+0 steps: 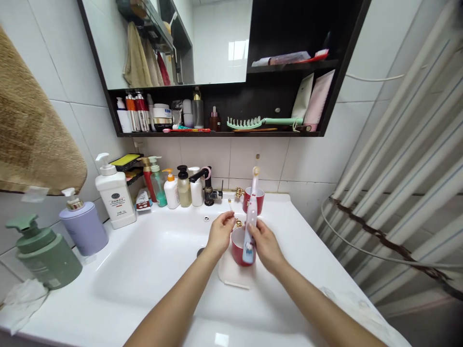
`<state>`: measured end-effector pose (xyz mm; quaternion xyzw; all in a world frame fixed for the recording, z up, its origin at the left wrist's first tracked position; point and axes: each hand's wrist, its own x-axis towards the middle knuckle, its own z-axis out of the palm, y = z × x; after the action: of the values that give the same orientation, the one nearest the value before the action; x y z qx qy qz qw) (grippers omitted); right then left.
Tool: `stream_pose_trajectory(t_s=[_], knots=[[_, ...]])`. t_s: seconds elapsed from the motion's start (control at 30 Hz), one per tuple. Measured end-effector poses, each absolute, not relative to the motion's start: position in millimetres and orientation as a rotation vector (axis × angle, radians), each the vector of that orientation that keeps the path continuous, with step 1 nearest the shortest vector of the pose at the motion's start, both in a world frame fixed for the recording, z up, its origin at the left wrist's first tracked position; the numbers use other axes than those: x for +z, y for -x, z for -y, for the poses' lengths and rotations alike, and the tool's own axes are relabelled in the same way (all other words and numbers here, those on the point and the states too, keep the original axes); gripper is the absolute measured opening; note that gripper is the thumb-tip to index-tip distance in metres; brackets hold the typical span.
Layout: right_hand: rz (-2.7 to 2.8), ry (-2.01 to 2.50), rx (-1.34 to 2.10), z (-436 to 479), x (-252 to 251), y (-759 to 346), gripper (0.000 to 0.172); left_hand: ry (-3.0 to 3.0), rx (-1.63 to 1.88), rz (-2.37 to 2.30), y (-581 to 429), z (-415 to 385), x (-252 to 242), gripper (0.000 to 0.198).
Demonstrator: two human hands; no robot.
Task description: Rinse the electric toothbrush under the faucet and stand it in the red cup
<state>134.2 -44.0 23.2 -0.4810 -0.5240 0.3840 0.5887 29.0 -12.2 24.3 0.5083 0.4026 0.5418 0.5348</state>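
Observation:
Upright in my right hand point(266, 243) is a pink and pale blue electric toothbrush point(250, 226) with a cartoon print, its head pointing up. My left hand point(221, 233) is closed, fingertips pinching a thin white stick-like piece point(230, 205) with a small yellowish tip; its exact kind is too small to tell. Just behind the toothbrush stands a red cup point(238, 250) with a pale inside and a gold handle, on a pale pinkish mat point(231, 280). Further back, another red cup point(259, 202) with a gold handle sits by the wall, partly covered by the toothbrush.
The white basin point(144, 270) has a black faucet point(208, 185) at its back. Pump bottles, such as a white one point(115, 197) and a green one point(47, 253), line the left side. Overhead hangs a dark mirror cabinet point(217, 135); white pipes point(405, 193) run at right.

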Motion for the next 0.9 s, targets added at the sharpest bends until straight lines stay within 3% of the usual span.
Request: stream_pose_trajectory(t_s=[0.37, 0.9], knots=[[1.233, 1.262, 0.769, 0.5, -9.3, -149.5, 0.030, -2.118, 0.926, -1.490, -42.4, 39.2, -15.8, 0.028], [1.353, 1.420, 0.674, 8.5, -12.4, -169.6, 0.028, -2.342, 0.817, -1.309, -51.9, 27.2, -7.8, 0.017]])
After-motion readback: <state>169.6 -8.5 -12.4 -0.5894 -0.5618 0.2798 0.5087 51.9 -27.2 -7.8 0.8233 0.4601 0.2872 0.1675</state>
